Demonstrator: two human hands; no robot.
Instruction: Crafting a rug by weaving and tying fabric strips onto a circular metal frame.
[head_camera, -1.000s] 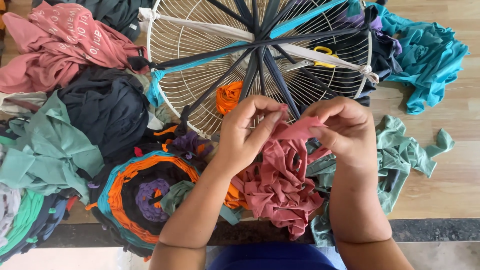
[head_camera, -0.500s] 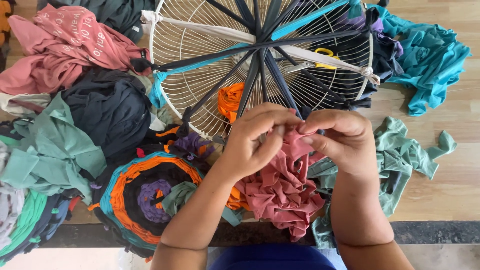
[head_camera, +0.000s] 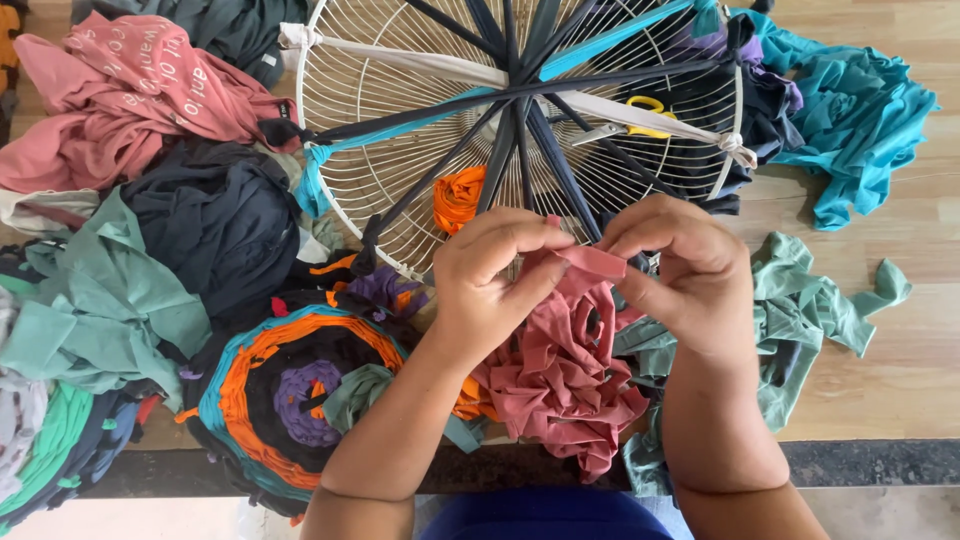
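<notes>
My left hand (head_camera: 495, 280) and my right hand (head_camera: 680, 270) both pinch the top end of a dusty red cloth strip (head_camera: 565, 350), close together over the near rim of a white wire fan guard (head_camera: 360, 130). The rest of the red strip hangs bunched between my forearms. Dark, white and teal cloth strips (head_camera: 520, 100) are tied across the guard like spokes. An orange strip (head_camera: 457, 198) lies under the wires just beyond my left hand.
A round woven rag mat (head_camera: 285, 400) in orange, black and purple lies at the lower left. Piles of pink (head_camera: 120, 100), black (head_camera: 215, 220) and green (head_camera: 90, 300) cloth fill the left. Yellow-handled scissors (head_camera: 640, 120) lie under the guard; teal (head_camera: 850, 110) and green (head_camera: 810, 310) cloth lie right.
Both hands have risen slightly toward the guard's rim and drawn the red strip's end flatter between the fingers. The cloth piles have not moved.
</notes>
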